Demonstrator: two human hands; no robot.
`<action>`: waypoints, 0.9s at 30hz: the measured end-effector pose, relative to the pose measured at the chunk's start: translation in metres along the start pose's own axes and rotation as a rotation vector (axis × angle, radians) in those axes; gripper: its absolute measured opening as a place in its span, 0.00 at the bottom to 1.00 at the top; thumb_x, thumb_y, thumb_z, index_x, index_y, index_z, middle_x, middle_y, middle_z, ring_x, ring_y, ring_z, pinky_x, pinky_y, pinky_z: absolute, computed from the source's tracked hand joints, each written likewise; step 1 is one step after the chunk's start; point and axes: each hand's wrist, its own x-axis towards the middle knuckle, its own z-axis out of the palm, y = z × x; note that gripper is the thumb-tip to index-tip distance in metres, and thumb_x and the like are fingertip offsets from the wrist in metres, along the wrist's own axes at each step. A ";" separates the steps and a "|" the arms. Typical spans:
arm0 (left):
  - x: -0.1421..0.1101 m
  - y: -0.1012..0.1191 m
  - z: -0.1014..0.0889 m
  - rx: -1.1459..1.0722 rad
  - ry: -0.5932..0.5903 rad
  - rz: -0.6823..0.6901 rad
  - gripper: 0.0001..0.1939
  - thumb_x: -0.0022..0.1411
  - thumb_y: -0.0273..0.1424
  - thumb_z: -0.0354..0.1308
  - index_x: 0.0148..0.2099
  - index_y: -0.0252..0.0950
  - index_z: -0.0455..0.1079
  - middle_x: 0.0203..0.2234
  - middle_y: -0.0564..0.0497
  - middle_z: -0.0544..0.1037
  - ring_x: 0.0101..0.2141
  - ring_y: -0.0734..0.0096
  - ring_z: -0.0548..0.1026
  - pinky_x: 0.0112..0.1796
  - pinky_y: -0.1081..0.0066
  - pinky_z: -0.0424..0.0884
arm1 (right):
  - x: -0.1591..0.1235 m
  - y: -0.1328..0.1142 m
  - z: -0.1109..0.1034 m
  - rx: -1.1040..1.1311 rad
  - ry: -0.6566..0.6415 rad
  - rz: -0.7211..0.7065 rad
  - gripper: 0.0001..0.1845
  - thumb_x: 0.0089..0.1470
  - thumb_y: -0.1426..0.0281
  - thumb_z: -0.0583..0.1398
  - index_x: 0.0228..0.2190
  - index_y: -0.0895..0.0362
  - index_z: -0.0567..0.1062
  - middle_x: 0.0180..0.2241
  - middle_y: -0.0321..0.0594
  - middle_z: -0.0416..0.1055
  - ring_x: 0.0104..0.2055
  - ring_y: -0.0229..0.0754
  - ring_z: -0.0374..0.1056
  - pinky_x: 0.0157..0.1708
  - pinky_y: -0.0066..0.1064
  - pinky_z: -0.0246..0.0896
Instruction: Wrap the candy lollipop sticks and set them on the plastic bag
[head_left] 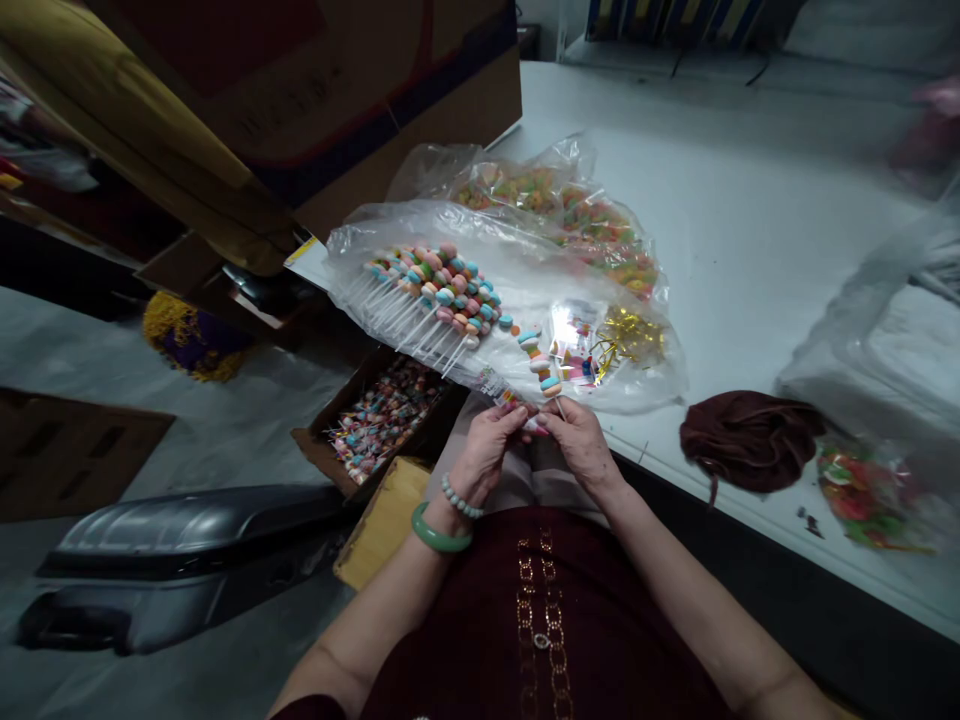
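Two bare hands meet at the near edge of a white table (pixel 739 210): the left hand (pixel 489 442) appears to pinch a small, clear, printed plastic wrapper (pixel 493 386), while the right hand's (pixel 582 446) fingers grasp the thin white stick of a pastel candy skewer (pixel 538 362), its candies slanting over a cloudy plastic sheet (pixel 652 385) (a pile of similar skewers (pixel 450 290) lies beside). Held only low down, the skewer could tip if the pinch slackens; the flimsy wrapper could crumple if squeezed unevenly.
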 end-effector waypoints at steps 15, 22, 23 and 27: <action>-0.004 0.001 0.009 -0.090 0.069 0.168 0.19 0.40 0.36 0.75 0.34 0.31 0.77 0.26 0.51 0.78 0.25 0.79 0.71 0.29 0.76 0.66 | 0.002 0.003 0.009 0.130 0.002 0.044 0.21 0.45 0.52 0.66 0.22 0.56 0.69 0.17 0.28 0.57 0.21 0.33 0.50 0.22 0.27 0.47; -0.009 0.006 0.014 -0.071 0.082 0.160 0.19 0.43 0.39 0.73 0.35 0.32 0.77 0.30 0.51 0.78 0.26 0.78 0.71 0.22 0.77 0.63 | 0.001 -0.006 0.012 0.393 -0.133 0.122 0.16 0.38 0.62 0.70 0.29 0.58 0.76 0.26 0.36 0.73 0.28 0.39 0.66 0.33 0.32 0.63; -0.010 0.006 0.014 -0.058 0.071 0.141 0.20 0.44 0.39 0.73 0.37 0.32 0.77 0.29 0.51 0.78 0.25 0.79 0.70 0.22 0.77 0.63 | 0.001 -0.005 0.011 0.374 -0.121 0.101 0.15 0.39 0.63 0.70 0.28 0.58 0.76 0.25 0.36 0.73 0.28 0.39 0.66 0.33 0.32 0.62; -0.009 0.006 0.010 -0.019 -0.043 -0.036 0.22 0.41 0.37 0.74 0.38 0.31 0.77 0.24 0.53 0.76 0.21 0.81 0.68 0.23 0.78 0.64 | 0.000 0.002 0.006 0.198 -0.070 0.022 0.14 0.44 0.59 0.67 0.23 0.57 0.74 0.21 0.34 0.70 0.25 0.38 0.64 0.29 0.31 0.61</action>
